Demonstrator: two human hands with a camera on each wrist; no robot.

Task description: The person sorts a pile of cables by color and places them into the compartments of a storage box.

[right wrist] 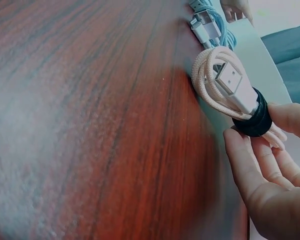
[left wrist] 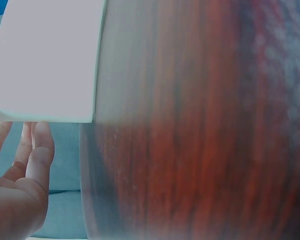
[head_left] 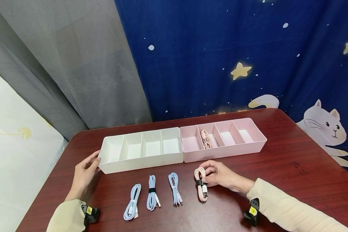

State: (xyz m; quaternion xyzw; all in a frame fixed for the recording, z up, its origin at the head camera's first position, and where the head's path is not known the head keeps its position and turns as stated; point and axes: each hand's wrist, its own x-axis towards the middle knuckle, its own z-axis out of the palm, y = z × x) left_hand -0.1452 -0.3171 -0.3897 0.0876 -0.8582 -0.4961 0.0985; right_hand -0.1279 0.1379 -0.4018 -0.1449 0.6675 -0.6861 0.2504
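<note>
My right hand [head_left: 220,175] pinches a coiled pink charging cable [head_left: 202,192] by its black strap, thumb on one side and fingers on the other. Its USB plug [right wrist: 230,79] faces the camera in the right wrist view. My left hand [head_left: 85,170] rests its fingertips against the left end of a white divided box [head_left: 142,163]; the left wrist view has these fingers fairly straight at the box's end. Joined end to end with it is a pink divided box [head_left: 226,153]. A second pink cable [head_left: 206,139] sits in its second compartment from the left.
Three coiled blue cables lie in a row before the white box: a left one [head_left: 132,202], a middle one [head_left: 152,193] with a black strap, and a right one [head_left: 175,188]. The dark red wooden table [head_left: 293,180] backs onto grey and blue curtains [head_left: 191,64].
</note>
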